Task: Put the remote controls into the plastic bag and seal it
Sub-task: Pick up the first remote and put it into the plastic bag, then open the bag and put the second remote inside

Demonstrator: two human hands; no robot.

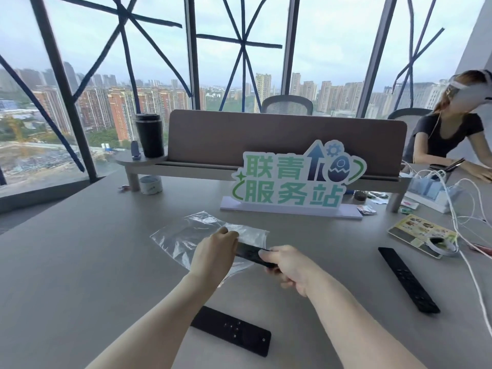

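Note:
A clear plastic bag (186, 235) lies flat on the grey table (80, 262). My left hand (214, 253) pinches the bag's near right edge. My right hand (288, 266) grips a black remote control (249, 253) whose far end points at the bag's opening, between my two hands. A second black remote (231, 331) lies near me under my forearms. A third, long and slim (408, 279), lies to the right.
A green and white sign (292, 182) on a white base stands behind the bag. A desk shelf (213, 166) holds a black cup (149, 135). Right: a leaflet (420, 233), tape roll (442, 245), white cables (452, 209) and a seated person (450, 139).

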